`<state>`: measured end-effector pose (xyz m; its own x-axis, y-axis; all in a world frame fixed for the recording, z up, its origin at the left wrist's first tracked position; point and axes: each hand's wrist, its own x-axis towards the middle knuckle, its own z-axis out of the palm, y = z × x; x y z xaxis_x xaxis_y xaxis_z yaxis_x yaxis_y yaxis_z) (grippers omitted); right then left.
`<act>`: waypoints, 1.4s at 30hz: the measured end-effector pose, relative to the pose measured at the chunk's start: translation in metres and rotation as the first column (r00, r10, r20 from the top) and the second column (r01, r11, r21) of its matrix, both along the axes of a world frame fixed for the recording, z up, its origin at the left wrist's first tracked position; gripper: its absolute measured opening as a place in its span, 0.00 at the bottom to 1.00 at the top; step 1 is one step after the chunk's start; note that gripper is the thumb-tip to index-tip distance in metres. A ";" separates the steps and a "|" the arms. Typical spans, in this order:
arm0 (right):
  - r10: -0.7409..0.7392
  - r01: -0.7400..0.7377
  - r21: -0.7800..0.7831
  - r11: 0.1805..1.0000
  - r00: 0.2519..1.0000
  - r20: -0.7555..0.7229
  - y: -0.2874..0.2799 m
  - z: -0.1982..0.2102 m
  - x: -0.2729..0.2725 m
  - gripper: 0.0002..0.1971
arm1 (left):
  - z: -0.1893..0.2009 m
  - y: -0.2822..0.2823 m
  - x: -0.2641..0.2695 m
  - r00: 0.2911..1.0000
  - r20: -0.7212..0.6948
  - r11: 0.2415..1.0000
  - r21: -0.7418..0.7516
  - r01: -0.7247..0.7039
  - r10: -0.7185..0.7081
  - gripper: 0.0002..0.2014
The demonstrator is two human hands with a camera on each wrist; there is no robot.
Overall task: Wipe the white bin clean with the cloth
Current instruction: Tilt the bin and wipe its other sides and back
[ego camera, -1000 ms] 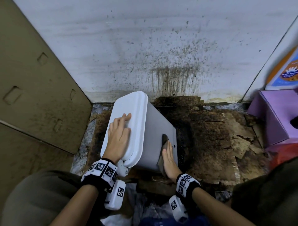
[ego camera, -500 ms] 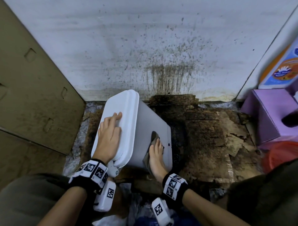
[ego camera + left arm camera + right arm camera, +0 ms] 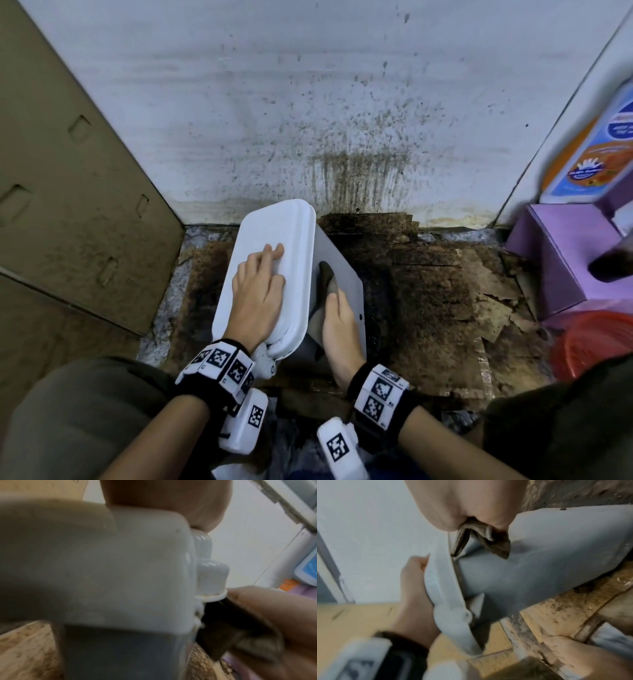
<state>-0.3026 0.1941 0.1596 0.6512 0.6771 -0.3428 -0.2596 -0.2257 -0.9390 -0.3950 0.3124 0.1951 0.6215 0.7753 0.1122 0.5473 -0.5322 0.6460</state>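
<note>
One white bin [image 3: 337,270] tilted, lid shut — L hand [image 3: 259,291] flat on lid; R hand [image 3: 339,325] presses dark cloth [image 3: 325,274].

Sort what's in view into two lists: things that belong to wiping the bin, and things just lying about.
Part of the job:
white bin
cloth
left hand, flat on the bin's lid
right hand, pressing the cloth to the bin's side

Lying about:
purple box
red tub
torn cardboard on the floor

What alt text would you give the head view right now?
A right hand presses a dark cloth against the side of a tilted white bin while the left hand rests flat on its lid, beside a stained wall.
</note>
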 end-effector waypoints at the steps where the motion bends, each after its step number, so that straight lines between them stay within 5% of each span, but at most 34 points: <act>1: -0.017 0.018 0.024 1.000 0.999 -0.042 0.000 0.003 0.007 0.23 | 0.001 -0.002 0.002 1.000 0.005 1.000 -0.005 -0.001 0.001 0.29; 4: -0.062 0.076 0.120 0.990 0.991 -0.116 0.002 0.016 0.025 0.23 | 0.005 -0.013 0.012 1.000 0.006 0.999 -0.033 0.015 -0.014 0.28; 10: -0.102 0.107 0.167 0.980 0.994 -0.037 -0.010 0.034 0.044 0.21 | 0.018 -0.037 0.035 0.991 0.112 0.977 -0.194 0.088 -0.067 0.29; 16: 0.101 -0.103 -0.006 0.995 0.969 0.225 -0.022 0.041 0.060 0.24 | 0.023 -0.045 0.047 0.979 0.157 0.935 -0.309 0.174 -0.131 0.21; 22: 0.148 -0.109 -0.136 0.985 0.933 0.327 -0.032 0.034 0.080 0.26 | 0.025 -0.042 0.049 0.948 0.284 0.915 -0.327 0.237 -0.144 0.15; 29: 0.213 -0.139 -0.224 0.965 0.910 0.355 -0.043 0.029 0.093 0.32 | 0.018 -0.032 0.038 0.996 0.049 0.992 -0.112 -0.064 0.070 0.16; 34: 0.220 -0.137 -0.255 0.957 0.917 0.333 -0.047 0.035 0.096 0.30 | 0.020 -0.041 0.035 0.979 -0.144 0.929 -0.321 -0.185 0.145 0.22; 42: 0.187 -0.118 -0.239 0.964 0.939 0.290 -0.041 0.032 0.098 0.21 | -0.001 -0.033 0.029 0.956 -0.241 0.878 -0.404 -0.258 0.169 0.31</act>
